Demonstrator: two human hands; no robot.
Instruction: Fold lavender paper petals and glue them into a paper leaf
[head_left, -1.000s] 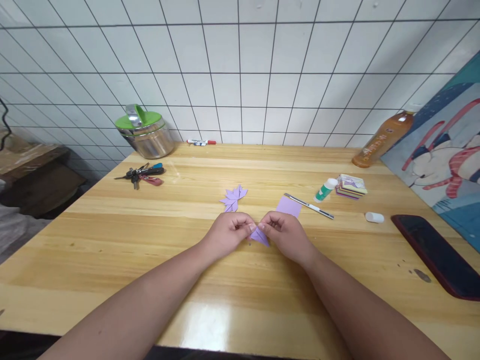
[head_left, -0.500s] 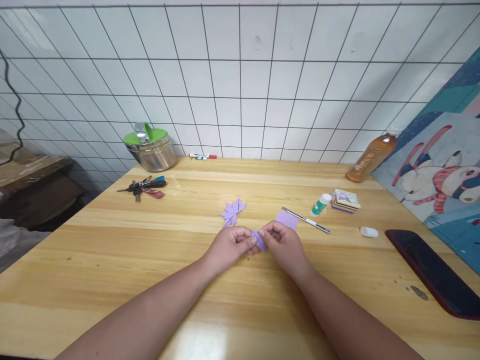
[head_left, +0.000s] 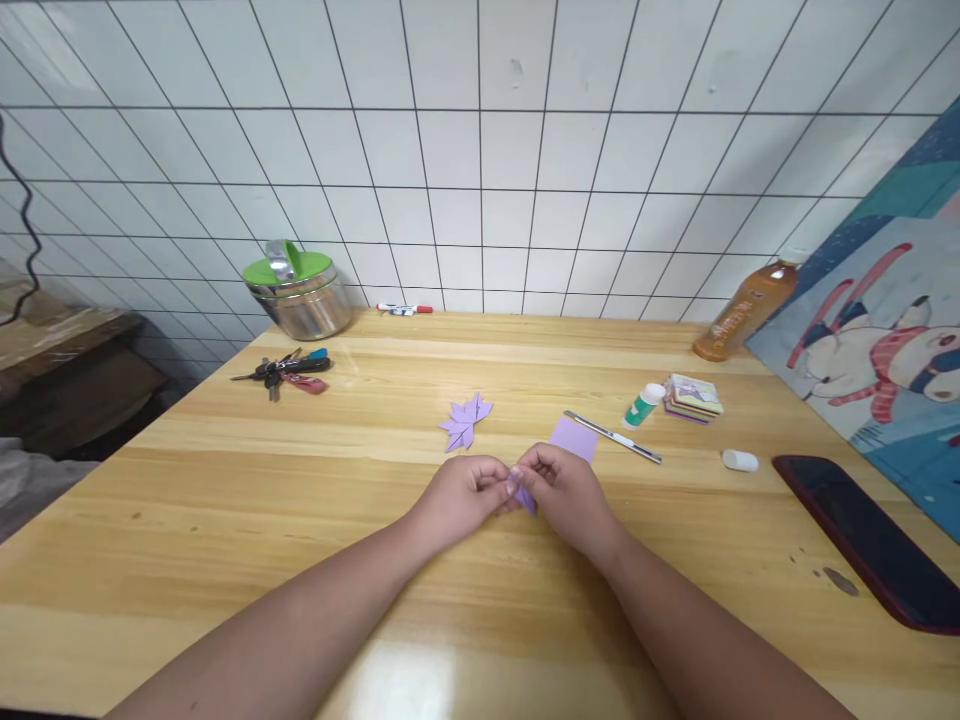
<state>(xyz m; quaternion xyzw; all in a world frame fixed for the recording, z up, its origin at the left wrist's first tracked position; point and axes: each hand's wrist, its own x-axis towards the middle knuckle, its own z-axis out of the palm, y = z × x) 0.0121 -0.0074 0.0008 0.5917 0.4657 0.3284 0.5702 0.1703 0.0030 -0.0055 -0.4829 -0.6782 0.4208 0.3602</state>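
Observation:
Between my hands is a small folded piece of purple paper (head_left: 526, 498), partly covered by my fingers. My left hand (head_left: 466, 497) pinches its left side between thumb and fingers. The fingertips of my right hand (head_left: 564, 493) close on its upper right part, thumbs nearly meeting. Just beyond lies a purple folded-paper shape (head_left: 465, 421) with several pointed leaves. A flat purple sheet (head_left: 573, 438) rests behind my right hand, with a slim craft knife (head_left: 615, 437) across its right edge.
To the right are a glue stick (head_left: 643, 406), its white cap (head_left: 740, 460), a paper stack (head_left: 691, 398), a phone (head_left: 862, 535) and a tilted-looking drink bottle (head_left: 746, 308). At left stand a green-lidded metal pot (head_left: 307, 298), keys (head_left: 281, 372) and a marker (head_left: 405, 309).
My thumbs and fingertips have drawn closer together over the folded purple paper, covering more of it. Its visible tip sits slightly lower and further right. The other things stay put.

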